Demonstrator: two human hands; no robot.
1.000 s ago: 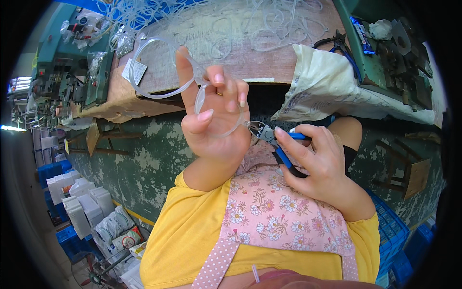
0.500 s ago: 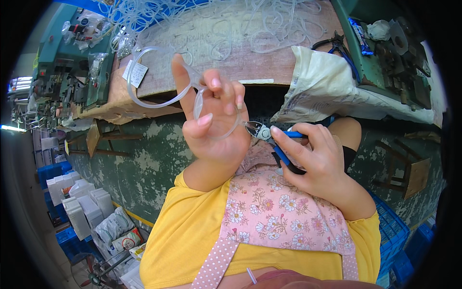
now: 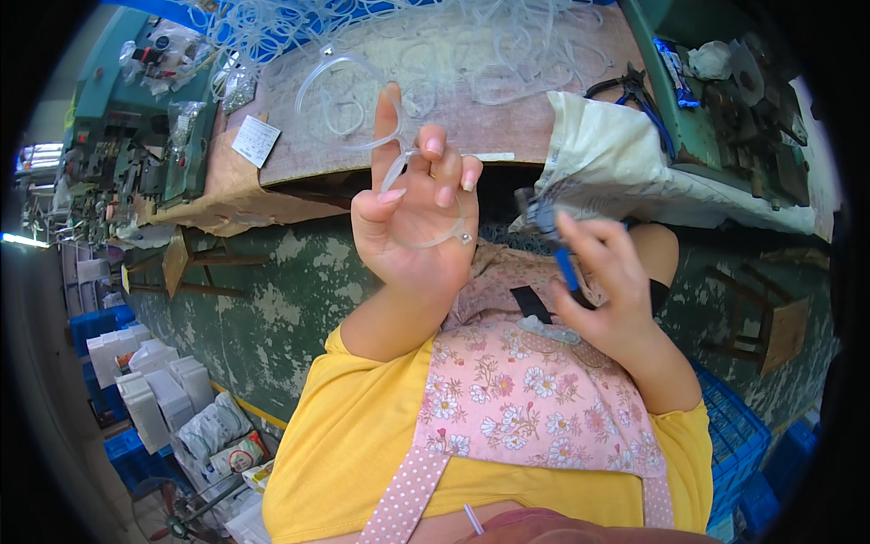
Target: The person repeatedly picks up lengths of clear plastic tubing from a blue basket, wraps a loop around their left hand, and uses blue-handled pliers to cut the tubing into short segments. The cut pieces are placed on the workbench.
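My left hand (image 3: 417,218), palm up, holds a clear plastic double-ring frame (image 3: 395,170) between thumb and fingers, with the index finger stretched up against one ring. That ring reaches over the table edge; the other curves down across my palm. Small shiny metal bits show at the outer side of each ring. To the right, my right hand (image 3: 612,276) grips blue-handled pliers (image 3: 566,265). Motion blurs their head, which is apart from the frame and points up and left. Whether the jaws are open cannot be made out.
Many clear plastic rings (image 3: 517,54) are heaped along the far side of the wooden table (image 3: 489,129). A paper label (image 3: 256,141) lies at its left. White sacking (image 3: 594,154) covers the right corner, next to black-and-blue pliers (image 3: 639,95). Green machines (image 3: 720,150) flank the table.
The pliers in my right hand have drawn away from the lower ring, to the right and upward. My left hand has tilted the frame and raised it a little, toward the right.
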